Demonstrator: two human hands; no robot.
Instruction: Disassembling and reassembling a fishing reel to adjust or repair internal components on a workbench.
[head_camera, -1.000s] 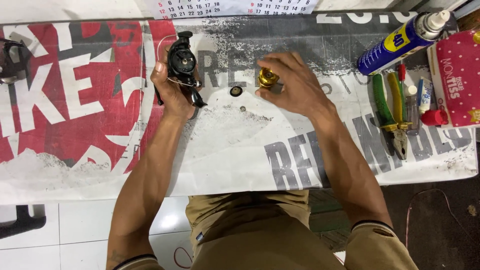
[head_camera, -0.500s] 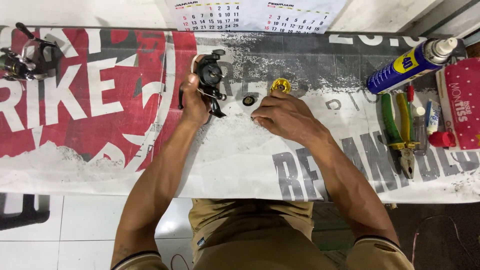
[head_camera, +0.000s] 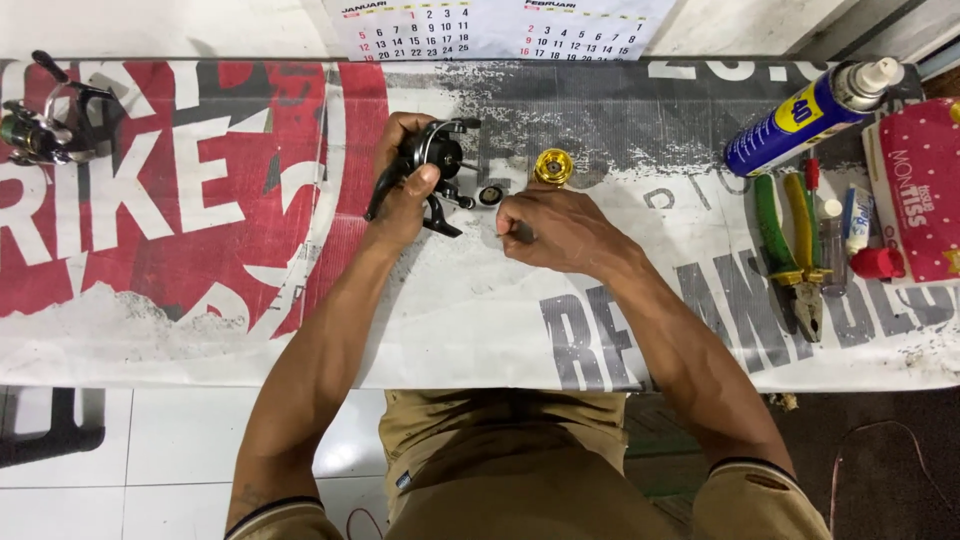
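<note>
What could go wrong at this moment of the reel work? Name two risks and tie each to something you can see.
1. The small black ring and gold spool lie loose on the banner; a nudge from the right hand could send them rolling away.
2. The left hand alone holds the black fishing reel tilted off the banner, so it might slip or twist.

Bright, even light from above my bench, colours clear.

My hands cast only soft, short shadows on the printed banner (head_camera: 200, 200). A small gleam sits on the gold spool (head_camera: 553, 166) and on the spray can (head_camera: 810, 115) right of it. Focus is sharp; straight edges bow slightly toward the corners.
</note>
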